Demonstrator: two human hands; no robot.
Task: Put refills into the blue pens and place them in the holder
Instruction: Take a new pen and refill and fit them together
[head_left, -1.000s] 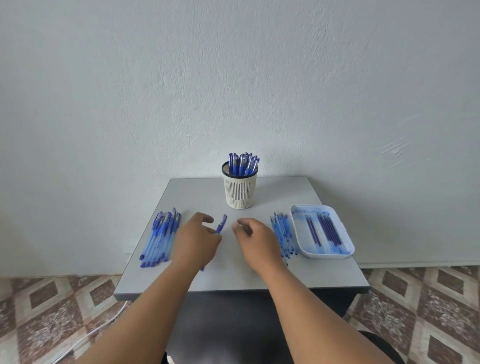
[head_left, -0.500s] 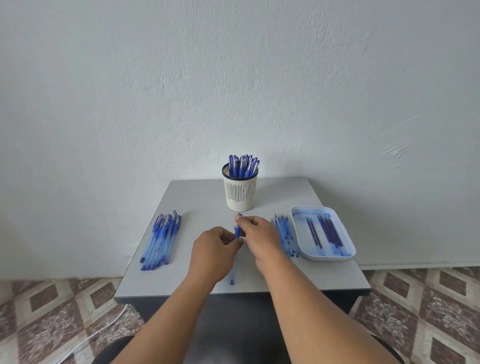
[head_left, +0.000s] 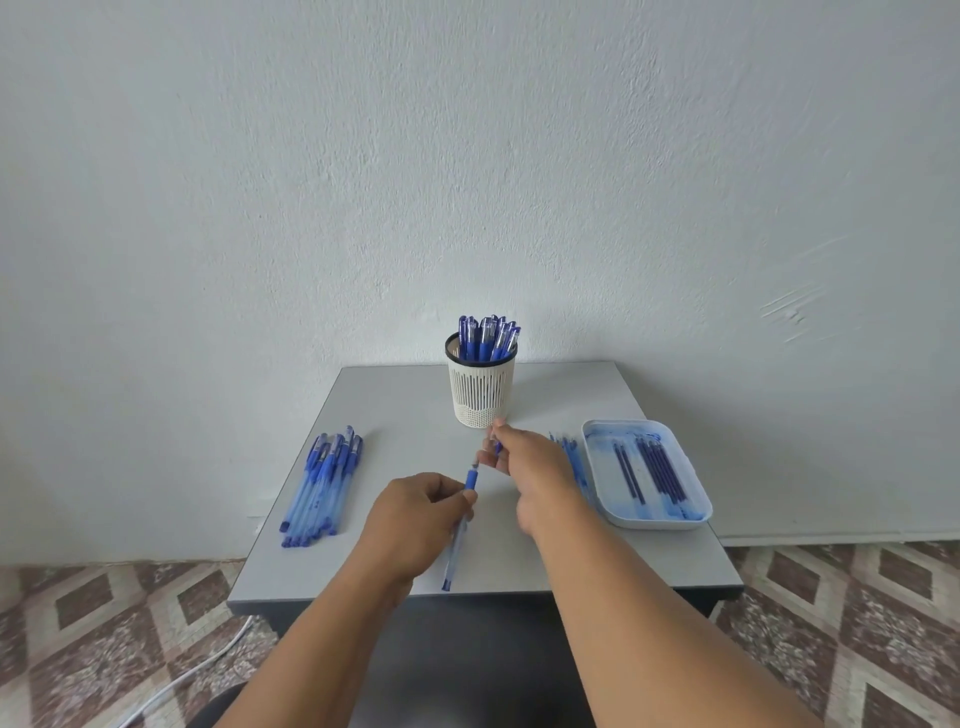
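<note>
A blue pen barrel (head_left: 457, 535) is gripped in the left hand (head_left: 415, 525), whose fingers are curled round its upper part, with the blue grip end pointing away toward the holder (head_left: 482, 391) and the tail end reaching to the near edge of the grey table (head_left: 415, 405). A small piece, judged to be the cap or tip section (head_left: 496, 447) though it is too small to tell, is pinched in the fingertips of the right hand (head_left: 524, 462), just beyond the pen's open end.

1 second ago the pen was only just being lifted beside the left-hand pile; half a second ago both hands were closed together on it. Now the hands have been drawn apart and the small piece has been separated from the barrel. By this the pen is judged to have been opened, so that a refill can be put in next.

The unfilled pens (head_left: 324, 488) are laid in a pile at the left of the table. The refills (head_left: 652, 470) are lying in the white tray (head_left: 670, 519) at the right, with more blue pieces (head_left: 574, 457) beside it, partly hidden by the right forearm. Several finished pens (head_left: 488, 338) are already stood upright in the holder; much of the pile is left to be done.
</note>
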